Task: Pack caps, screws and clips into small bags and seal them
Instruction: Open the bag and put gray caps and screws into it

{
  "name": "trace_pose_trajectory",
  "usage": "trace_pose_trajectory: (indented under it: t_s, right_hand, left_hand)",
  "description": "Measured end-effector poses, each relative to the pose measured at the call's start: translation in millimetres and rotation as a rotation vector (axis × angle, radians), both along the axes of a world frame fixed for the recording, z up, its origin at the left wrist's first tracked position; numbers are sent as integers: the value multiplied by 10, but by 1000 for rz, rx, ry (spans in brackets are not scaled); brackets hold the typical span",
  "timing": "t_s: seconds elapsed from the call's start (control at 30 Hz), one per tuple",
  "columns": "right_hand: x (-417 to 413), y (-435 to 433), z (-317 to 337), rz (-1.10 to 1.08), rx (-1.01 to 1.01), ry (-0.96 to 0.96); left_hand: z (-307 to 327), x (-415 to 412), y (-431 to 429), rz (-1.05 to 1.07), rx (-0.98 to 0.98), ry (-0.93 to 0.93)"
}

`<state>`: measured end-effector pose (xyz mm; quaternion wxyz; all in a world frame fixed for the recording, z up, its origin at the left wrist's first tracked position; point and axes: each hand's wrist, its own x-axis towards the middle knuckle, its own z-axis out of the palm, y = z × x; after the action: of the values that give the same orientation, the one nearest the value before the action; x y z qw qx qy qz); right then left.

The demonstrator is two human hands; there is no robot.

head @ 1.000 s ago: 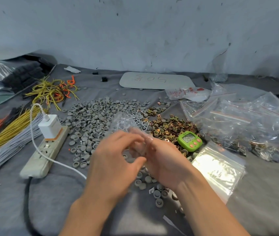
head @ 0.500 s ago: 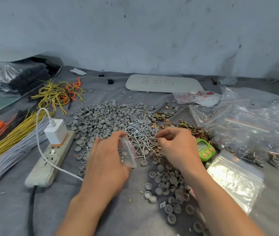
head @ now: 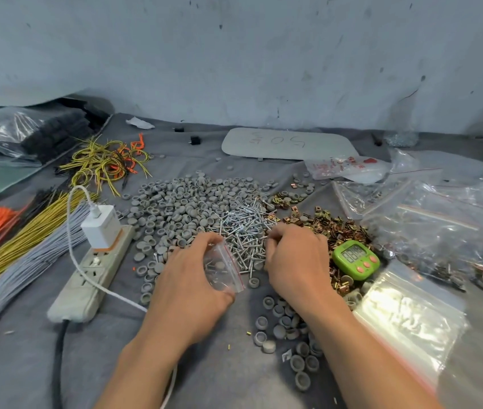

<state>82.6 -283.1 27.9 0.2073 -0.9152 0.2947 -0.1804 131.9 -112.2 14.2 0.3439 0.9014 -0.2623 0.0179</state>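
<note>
On a grey cloth below a scuffed wall, the left hand [head: 188,286] pinches a small clear bag [head: 222,268], mouth turned right toward the screw pile [head: 244,231], where the nearer right hand [head: 294,261] curls its fingers over screws.

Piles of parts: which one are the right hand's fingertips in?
The silver screws, the middle pile; grey caps lie to its left, brass clips to its right.

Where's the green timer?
Head view, right of centre: the timer sits on the near edge of the clips, just right of the right hand, beyond the bag stack.
</note>
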Motion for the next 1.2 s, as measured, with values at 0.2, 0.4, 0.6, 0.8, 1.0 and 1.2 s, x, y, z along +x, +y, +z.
trace_pose_trajectory:
  t_s: [0.2, 0.4, 0.6, 0.8, 1.0, 1.2]
  right_hand:
    - [-98, 56, -26, 120, -76, 139]
    - [-195, 10, 1, 131, -4, 59]
    - [-327, -111, -16, 62, 274, -224]
    - [-389, 4, 119, 136, 820, -487]
    - [-359, 161, 189, 263, 1018, -434]
    - [-375, 49, 251, 304, 931, -478]
  left_hand:
    - [-12, -71, -14, 6, -8, 24]
    - [-4, -89, -36, -13, -18, 38]
    - [-4, -90, -80, -49, -39, 33]
    - [25, -148, -132, -72, -38, 24]
    - [92, -224, -181, -114, -138, 10]
    - [122, -189, -162, -96, -438, 76]
